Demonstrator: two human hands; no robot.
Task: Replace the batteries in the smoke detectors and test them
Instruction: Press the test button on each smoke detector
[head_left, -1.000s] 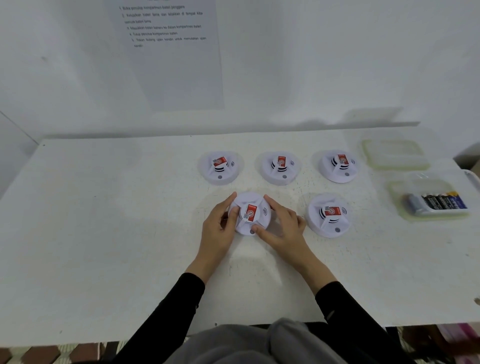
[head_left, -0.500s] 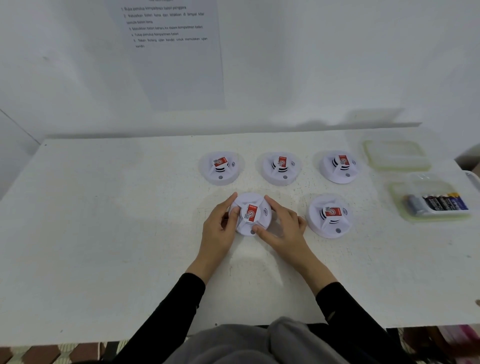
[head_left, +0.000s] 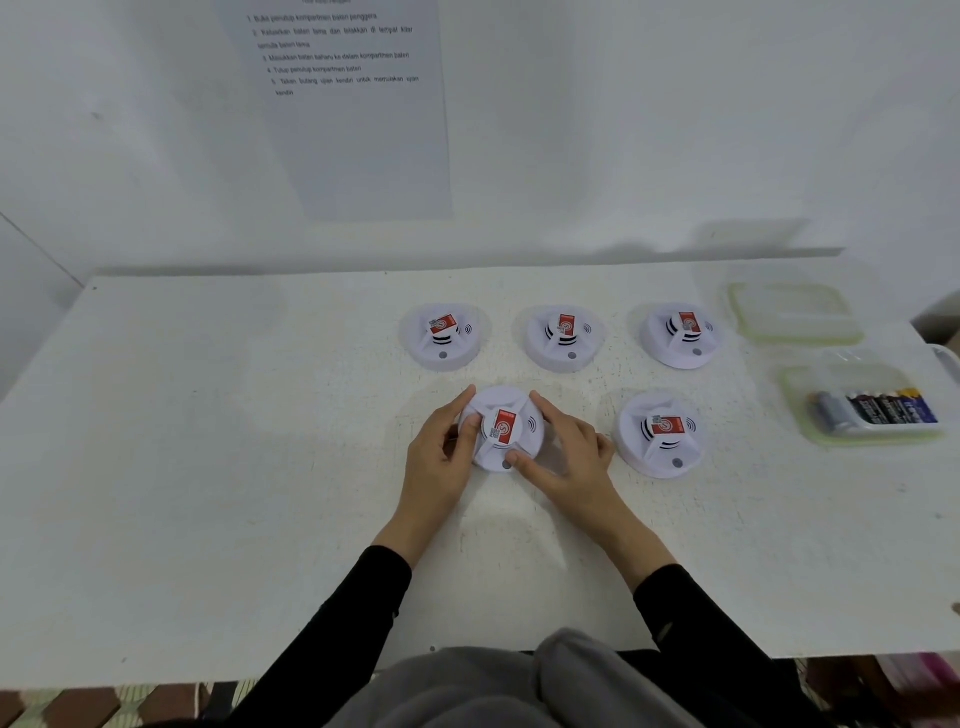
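Smoke detectors number five on the white table (head_left: 208, 467). Three form a row across the middle of the frame: the upper-left detector (head_left: 442, 336), the upper-middle detector (head_left: 565, 338) and the upper-right detector (head_left: 681, 335). Two lie in a lower row. Of these, the centre detector (head_left: 501, 428) sits just below the frame's middle, grasped from both sides. The left hand (head_left: 441, 462) curls round its left rim and the right hand (head_left: 566, 457) wraps its right rim, so parts of the rim are covered. The fifth detector (head_left: 660, 434) lies just right of the right hand. Each detector bears a red label. Two clear containers stand at the right of the frame: the nearer container (head_left: 800, 384) holds batteries (head_left: 878, 410), too blurred to count; the farther container (head_left: 795, 312) shows no contents I can make out. A printed sheet (head_left: 353, 130) hangs on the wall at upper centre, its top cut off.
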